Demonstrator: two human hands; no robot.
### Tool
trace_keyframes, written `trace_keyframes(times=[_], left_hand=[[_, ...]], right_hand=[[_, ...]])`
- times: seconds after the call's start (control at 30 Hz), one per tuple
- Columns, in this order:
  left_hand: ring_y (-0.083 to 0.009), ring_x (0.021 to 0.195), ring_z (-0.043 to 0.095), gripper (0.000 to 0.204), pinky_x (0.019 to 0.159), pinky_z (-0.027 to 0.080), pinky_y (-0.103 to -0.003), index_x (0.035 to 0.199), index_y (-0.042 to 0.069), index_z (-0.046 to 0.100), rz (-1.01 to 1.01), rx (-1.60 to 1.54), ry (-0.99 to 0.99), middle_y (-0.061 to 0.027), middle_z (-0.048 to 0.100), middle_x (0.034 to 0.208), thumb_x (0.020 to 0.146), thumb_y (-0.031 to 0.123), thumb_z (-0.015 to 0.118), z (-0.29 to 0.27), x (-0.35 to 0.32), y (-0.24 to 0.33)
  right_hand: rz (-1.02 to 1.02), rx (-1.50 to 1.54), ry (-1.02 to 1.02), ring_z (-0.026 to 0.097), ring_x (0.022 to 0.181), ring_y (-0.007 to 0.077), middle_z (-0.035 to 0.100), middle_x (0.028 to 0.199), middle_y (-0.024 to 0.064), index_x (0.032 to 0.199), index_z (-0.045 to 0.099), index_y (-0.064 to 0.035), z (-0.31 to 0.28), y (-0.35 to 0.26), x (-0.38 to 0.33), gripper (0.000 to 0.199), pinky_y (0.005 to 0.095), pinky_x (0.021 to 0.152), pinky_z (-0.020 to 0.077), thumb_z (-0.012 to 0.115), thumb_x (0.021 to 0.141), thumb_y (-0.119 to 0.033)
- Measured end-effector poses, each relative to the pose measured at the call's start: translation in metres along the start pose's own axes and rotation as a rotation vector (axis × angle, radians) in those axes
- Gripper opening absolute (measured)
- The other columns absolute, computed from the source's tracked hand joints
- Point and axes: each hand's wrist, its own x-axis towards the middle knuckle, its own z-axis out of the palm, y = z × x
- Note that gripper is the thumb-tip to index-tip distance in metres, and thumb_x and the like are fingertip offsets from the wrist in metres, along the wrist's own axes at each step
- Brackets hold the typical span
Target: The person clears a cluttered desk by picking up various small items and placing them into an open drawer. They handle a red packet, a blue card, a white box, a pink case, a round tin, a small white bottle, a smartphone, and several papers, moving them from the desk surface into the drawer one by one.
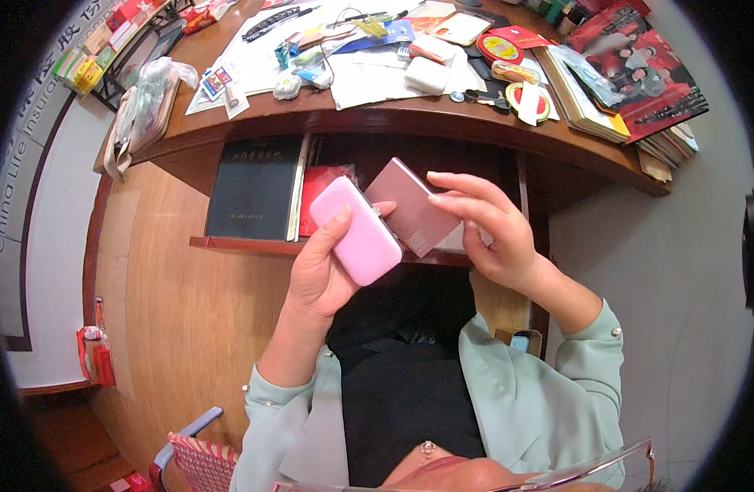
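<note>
The left hand grips a pink case, thumb lying along its upper edge. The right hand holds a flat rose-coloured box by its far end, fingers curled over it. Both things touch, held above the lap, just below the table.

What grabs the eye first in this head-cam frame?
Dead centre, the left hand holds a rounded bright pink case, while the right hand holds a flat dusty-pink rectangular box right beside it, their ends meeting. Behind them, along the top, a curved wooden desk is crowded with papers and small items, and a black book lies on the shelf underneath.
</note>
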Motion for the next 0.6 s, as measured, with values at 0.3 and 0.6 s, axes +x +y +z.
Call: trace_keyframes(times=[0.3, 0.6], left_hand=[[-0.0297, 0.119, 0.059, 0.046, 0.102, 0.049, -0.047, 0.135, 0.000, 0.043, 0.070, 0.170, -0.004, -0.0255, 0.058, 0.132, 0.098, 0.021, 0.060, 0.006, -0.002, -0.007], [-0.0360, 0.128, 0.052, 0.049, 0.105, 0.045, -0.056, 0.132, -0.001, 0.046, 0.032, 0.197, -0.147, -0.0267, 0.052, 0.138, 0.095, 0.022, 0.066, 0.016, 0.002, -0.017]], right_hand=[[0.576, 0.459, -0.112, 0.063, 0.070, 0.0088, 0.067, 0.099, 0.0093, 0.132, 0.051, 0.0021, -0.006, -0.009, -0.011, 0.038, 0.0241, 0.058, 0.0521, 0.061, 0.098, -0.012], [0.663, 0.635, 0.001, 0.061, 0.073, 0.0084, 0.061, 0.090, 0.0039, 0.121, 0.051, -0.0017, -0.027, -0.009, -0.027, 0.023, 0.0231, 0.061, 0.0514, 0.056, 0.100, -0.011]])
